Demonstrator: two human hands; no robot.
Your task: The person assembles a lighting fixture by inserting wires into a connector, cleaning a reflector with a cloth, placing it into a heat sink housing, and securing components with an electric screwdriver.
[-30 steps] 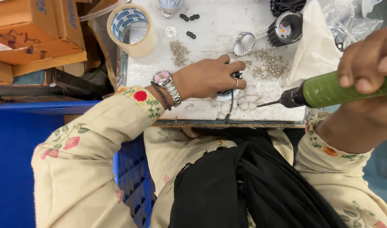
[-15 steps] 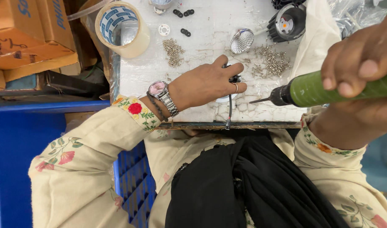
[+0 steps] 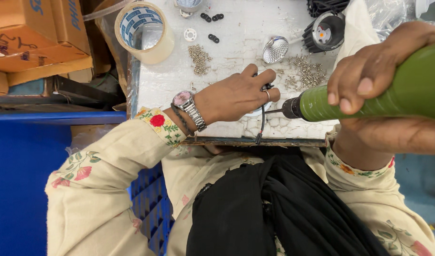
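Note:
My left hand, with a wristwatch and a ring, rests palm down on the white worktable and holds a small black and white part with a dark wire hanging over the table's front edge. My right hand grips a green electric screwdriver. Its metal bit points left and reaches the part under my left fingers. Most of the part is hidden by my left hand.
Two piles of small screws lie on the table, with a silver reflector cup, a black lamp housing, small black rings and a roll of clear tape. Cardboard boxes stand at the left, a blue crate below them.
The screwdriver has moved left until its bit meets the part under my left hand. My left hand stays on the part, its fingers shifted slightly.

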